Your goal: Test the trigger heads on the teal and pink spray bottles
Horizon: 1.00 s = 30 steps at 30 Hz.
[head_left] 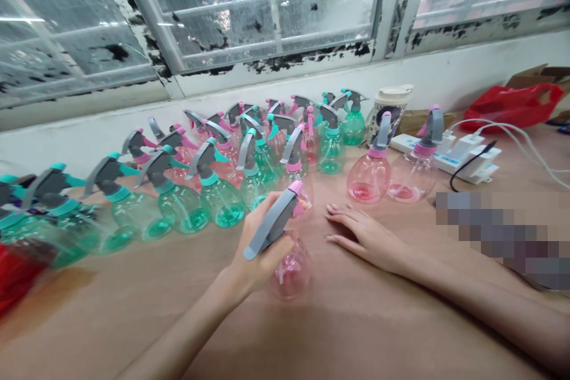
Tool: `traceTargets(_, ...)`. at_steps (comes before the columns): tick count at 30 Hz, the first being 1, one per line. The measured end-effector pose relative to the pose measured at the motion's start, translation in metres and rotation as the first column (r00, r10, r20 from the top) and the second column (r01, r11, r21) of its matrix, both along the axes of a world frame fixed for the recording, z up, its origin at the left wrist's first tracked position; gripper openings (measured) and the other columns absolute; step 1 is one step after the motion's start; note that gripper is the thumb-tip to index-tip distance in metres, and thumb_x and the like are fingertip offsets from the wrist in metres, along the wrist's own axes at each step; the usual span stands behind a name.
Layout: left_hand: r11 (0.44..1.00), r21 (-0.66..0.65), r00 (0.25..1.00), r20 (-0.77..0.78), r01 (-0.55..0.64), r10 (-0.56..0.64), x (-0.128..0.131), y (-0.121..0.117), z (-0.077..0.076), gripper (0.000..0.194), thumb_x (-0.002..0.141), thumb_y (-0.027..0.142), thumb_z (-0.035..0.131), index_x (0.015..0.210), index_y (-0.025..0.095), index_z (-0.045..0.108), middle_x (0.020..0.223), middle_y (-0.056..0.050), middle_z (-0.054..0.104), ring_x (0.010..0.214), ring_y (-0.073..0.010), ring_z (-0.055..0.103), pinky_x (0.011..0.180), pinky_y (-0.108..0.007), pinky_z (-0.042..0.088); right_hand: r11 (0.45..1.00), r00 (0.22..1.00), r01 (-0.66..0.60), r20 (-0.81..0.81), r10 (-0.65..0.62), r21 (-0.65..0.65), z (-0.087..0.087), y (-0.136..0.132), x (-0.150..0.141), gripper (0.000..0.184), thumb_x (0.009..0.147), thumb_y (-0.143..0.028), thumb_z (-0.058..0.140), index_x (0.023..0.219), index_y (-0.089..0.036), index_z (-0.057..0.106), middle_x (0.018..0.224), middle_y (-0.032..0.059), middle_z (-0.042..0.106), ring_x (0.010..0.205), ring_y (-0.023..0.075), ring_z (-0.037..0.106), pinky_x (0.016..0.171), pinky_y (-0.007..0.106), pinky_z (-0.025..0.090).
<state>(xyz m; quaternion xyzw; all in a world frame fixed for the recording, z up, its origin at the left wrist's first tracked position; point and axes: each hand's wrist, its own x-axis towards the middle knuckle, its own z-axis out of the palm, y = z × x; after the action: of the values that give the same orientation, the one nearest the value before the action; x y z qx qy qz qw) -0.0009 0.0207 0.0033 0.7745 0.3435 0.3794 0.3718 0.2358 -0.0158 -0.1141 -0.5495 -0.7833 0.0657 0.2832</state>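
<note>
My left hand (260, 249) is closed around the neck and grey-and-pink trigger head of a pink spray bottle (290, 273), whose clear round body shows below my fingers over the table. To the right, my right hand (356, 228) lies on the tabletop with its fingers stretched out and nothing in them. Just beyond it stand a pink spray bottle (369, 178) and a paler pink one (412, 175). Several green spray bottles (222, 202) with grey and teal heads line up to the left, and more pink ones are packed behind them.
A patterned paper cup (392, 108) with a white lid stands by the wall. Right of it lie a white power strip (467, 160) with plugs and cables, and a red plastic bag (512, 104). Something red and blurred (22, 276) is at the left edge. Windows rise behind the table (338, 332).
</note>
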Motion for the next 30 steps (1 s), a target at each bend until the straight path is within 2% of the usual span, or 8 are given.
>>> traceTargets(10,0.997,-0.003,0.997,0.014,0.072,-0.072,0.0011,-0.0021,-0.0013,0.028,0.067,0.019,0.051,0.095,0.023,0.053,0.073,0.003,0.051,0.049,-0.0124,0.039,0.051,-0.029,0.034,1.000,1.000,-0.022,-0.001,0.022,-0.009,-0.0021,-0.0007,0.0026,0.047,0.094,-0.048,0.051,0.129,-0.019,0.058,0.141,0.0144,0.054,0.132,0.0295,0.047,0.111,0.055,0.035)
traceTargets(15,0.996,0.019,0.996,0.034,0.088,-0.088,0.0012,-0.0010,-0.0035,0.029,0.068,0.020,0.052,0.097,0.023,0.052,0.080,-0.001,0.056,0.070,-0.0191,0.057,0.063,-0.031,0.043,0.999,0.999,-0.038,-0.002,0.038,-0.013,-0.0027,-0.0002,0.0038,0.046,0.094,-0.048,0.050,0.130,-0.020,0.058,0.141,0.0136,0.054,0.133,0.0292,0.047,0.111,0.054,0.036)
traceTargets(21,0.996,0.048,0.997,-0.011,0.071,-0.070,0.0005,-0.0014,-0.0018,0.019,0.070,0.020,0.050,0.089,0.023,0.053,0.073,0.000,0.054,0.059,-0.0162,0.049,0.057,-0.031,0.041,0.999,0.999,-0.042,0.017,0.042,-0.017,-0.0026,0.0001,0.0046,0.047,0.094,-0.047,0.050,0.131,-0.019,0.057,0.141,0.0144,0.053,0.133,0.0292,0.046,0.112,0.054,0.034)
traceTargets(30,0.997,0.004,0.997,0.017,0.074,-0.074,0.0021,-0.0027,-0.0014,0.011,0.069,0.022,0.052,0.079,0.023,0.048,0.074,0.000,0.054,0.058,-0.0155,0.050,0.056,-0.030,0.045,0.999,0.999,-0.049,0.021,0.049,-0.020,-0.0031,0.0001,0.0058,0.048,0.094,-0.048,0.050,0.133,-0.020,0.055,0.142,0.0129,0.053,0.134,0.0284,0.045,0.113,0.053,0.033)
